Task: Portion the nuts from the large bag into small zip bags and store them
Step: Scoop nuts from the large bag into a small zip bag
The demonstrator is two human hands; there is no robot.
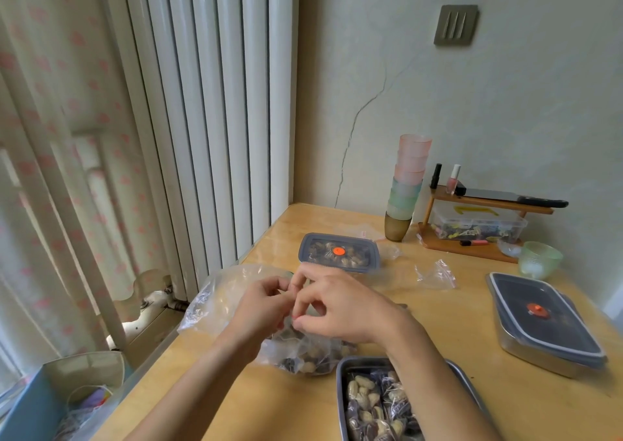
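Pinching the top of the small clear zip bag of nuts [305, 353], the left hand [264, 302] and right hand [340, 307] should press evenly along the whole seal.

We see a smooth, glossy wooden counter [438, 322], crinkly clear plastic bags [222, 292], a dull metal tray [357, 363] and 2 grey plastic lids [337, 238].

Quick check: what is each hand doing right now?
Left hand: pinching the top of the zip bag.
Right hand: pinching the same bag's top.
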